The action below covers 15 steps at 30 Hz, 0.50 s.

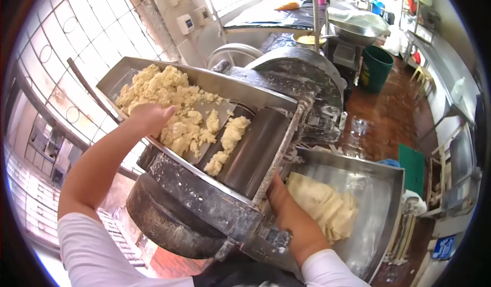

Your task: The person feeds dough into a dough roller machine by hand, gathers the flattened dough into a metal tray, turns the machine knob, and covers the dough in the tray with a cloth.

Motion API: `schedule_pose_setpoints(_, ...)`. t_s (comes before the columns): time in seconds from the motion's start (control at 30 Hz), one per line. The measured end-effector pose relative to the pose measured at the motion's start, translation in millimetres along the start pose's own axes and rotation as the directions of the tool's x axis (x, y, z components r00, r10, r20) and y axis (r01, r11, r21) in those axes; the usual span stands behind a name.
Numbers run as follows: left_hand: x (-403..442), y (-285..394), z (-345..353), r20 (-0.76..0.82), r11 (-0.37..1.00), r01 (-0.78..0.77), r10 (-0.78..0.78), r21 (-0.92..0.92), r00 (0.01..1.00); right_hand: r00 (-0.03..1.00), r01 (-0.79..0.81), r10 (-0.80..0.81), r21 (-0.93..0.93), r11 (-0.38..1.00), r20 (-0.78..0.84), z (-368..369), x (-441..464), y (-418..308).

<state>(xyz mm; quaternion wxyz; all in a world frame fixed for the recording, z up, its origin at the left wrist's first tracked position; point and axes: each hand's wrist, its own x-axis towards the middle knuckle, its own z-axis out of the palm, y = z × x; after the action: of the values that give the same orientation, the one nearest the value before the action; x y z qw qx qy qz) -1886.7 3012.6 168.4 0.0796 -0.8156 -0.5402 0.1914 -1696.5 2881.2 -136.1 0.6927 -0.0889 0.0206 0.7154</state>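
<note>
Pale crumbly dough (161, 85) is heaped at the upper end of a metal hopper (230, 87), with loose clumps lower down. My left hand (152, 118) reaches over the hopper's near side into this dough; its thumb shows and the other fingers curl down, partly hidden against the dough. Dark metal rollers (258, 146) lie across the hopper's lower end, and a strip of dough clumps (230, 141) rests against them. My right hand (275, 187) is under the hopper's lower edge, beside a folded pale dough sheet (325, 208). The machine hides its fingers.
The dough sheet lies in a metal tray (376, 205) below the rollers. A large dark wheel (163, 220) is on the machine's near side. Farther back stand a green bin (376, 68), a metal bowl (355, 33) and a rack. A steel counter (445, 67) runs along the right wall.
</note>
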Motion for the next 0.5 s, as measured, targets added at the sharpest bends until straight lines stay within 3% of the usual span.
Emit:
schedule_pose_setpoints(0.1, 13, 6, 33, -0.243, 0.955, 0.013, -0.089, -0.295, 0.966, 1.000, -0.006, 0.006, 0.008, 1.000, 0.000, 1, -1, 2)
schedule_pose_setpoints(0.13, 15, 18, 27, -0.130, 0.929, 0.080, -0.135, -0.362, 0.982, 1.000, -0.005, 0.005, 0.011, 1.000, 0.001, 2, -3, 3)
schedule_pose_setpoints(0.23, 11, 69, 12, -0.024, 0.821, 0.080, -0.114, -0.566, 0.993, 1.000, -0.011, 0.010, 0.016, 1.000, 0.011, 6, -4, 1)
schedule_pose_setpoints(0.4, 31, 141, 17, -0.264, 0.929, -0.196, 0.113, -0.313, 0.958, 0.999, -0.031, 0.030, 0.043, 0.999, 0.025, 3, -2, 0)
schedule_pose_setpoints(0.5, 44, 167, 30, -0.344, 0.917, -0.246, 0.131, -0.314, 0.930, 1.000, -0.005, 0.005, 0.030, 1.000, 0.010, 6, -3, -6)
